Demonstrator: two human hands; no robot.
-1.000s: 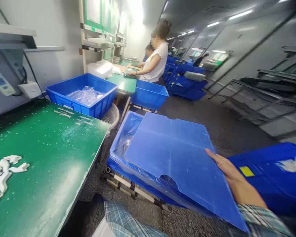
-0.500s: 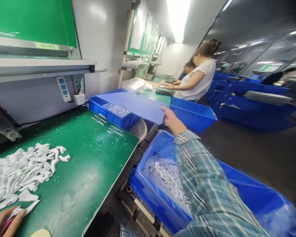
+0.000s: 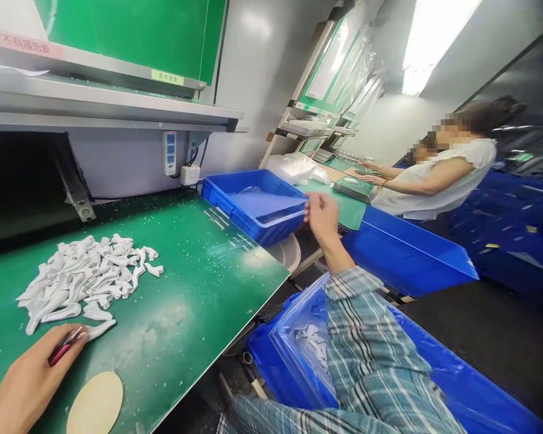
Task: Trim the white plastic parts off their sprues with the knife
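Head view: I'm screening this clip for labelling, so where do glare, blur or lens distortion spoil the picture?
In the head view, the ceiling light is blown out to white, the green mat shows pale glare near its edge, and the wide lens tilts and bends the shelf. The blue crates at the far right look soft, while the right hand and the pink-handled tool in the left hand look fairly sharp.

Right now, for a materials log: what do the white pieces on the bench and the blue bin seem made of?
The white pieces look like matte, soft rubber or plastic, since they curve and bend in the pile. The blue bin looks like glossy moulded plastic, with a smooth, rigid-looking rim.
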